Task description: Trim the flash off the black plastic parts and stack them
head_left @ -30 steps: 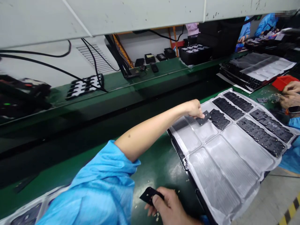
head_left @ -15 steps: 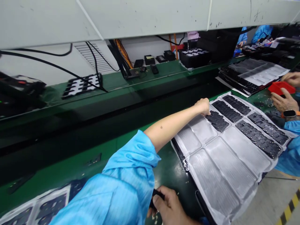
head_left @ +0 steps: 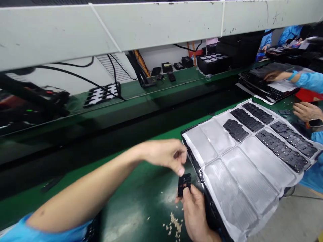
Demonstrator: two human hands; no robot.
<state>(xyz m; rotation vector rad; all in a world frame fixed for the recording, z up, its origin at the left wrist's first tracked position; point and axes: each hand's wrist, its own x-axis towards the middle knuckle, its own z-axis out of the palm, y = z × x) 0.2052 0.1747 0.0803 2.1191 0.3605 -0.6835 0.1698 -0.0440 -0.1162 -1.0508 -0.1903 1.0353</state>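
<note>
My right hand (head_left: 195,210) holds a small flat black plastic part (head_left: 184,184) upright above the green bench. My left hand (head_left: 165,155) hovers just above that part with its fingers curled in a pinch, and I cannot make out anything between them. To the right lies a clear blister tray (head_left: 242,174) with long compartments. Rows of black parts (head_left: 282,144) fill its far compartments, and a short stack (head_left: 236,129) sits in the middle one.
Small pale scraps (head_left: 174,223) lie on the green bench (head_left: 141,198). A dark conveyor channel (head_left: 106,134) runs behind it. Another person's hands (head_left: 306,111) work at the right, near a red bin (head_left: 309,94) and more trays (head_left: 272,82).
My left hand has drawn back from the tray's stack to just above the part in my right hand. My right hand has raised that part upright. The other person's hand reached over the far trays.
</note>
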